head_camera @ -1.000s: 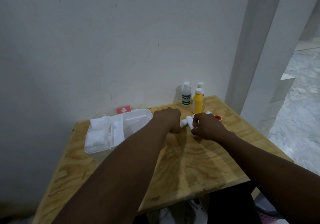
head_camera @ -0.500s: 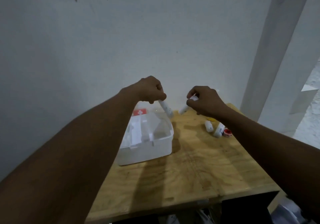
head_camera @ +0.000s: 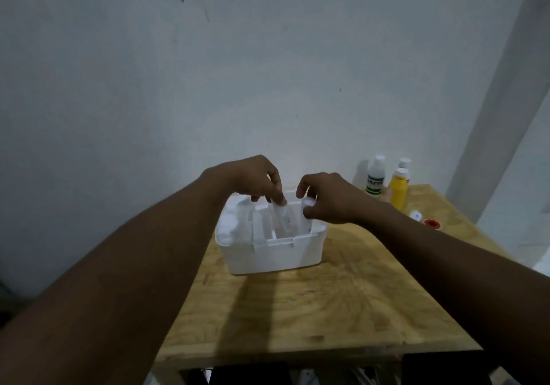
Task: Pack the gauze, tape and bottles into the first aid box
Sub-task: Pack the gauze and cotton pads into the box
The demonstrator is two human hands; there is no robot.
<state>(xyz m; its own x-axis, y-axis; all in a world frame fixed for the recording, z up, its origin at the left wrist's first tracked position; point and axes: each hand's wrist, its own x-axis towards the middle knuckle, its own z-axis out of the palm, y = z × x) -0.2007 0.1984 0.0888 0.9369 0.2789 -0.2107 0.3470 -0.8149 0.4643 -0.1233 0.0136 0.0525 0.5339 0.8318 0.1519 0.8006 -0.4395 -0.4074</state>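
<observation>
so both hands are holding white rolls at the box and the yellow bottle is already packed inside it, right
Not quite. The head view shows the yellow bottle standing on the table beside the wall, right of the box, not inside it. The rest holds: the left hand holds a white roll and the right hand a second white roll at the box.

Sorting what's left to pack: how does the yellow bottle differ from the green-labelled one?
The yellow bottle is plain yellow; the green-labelled bottle is pale with a green label. The yellow bottle stands nearer, right of the green-labelled bottle. Both are upright, white-capped and unpacked.
</observation>
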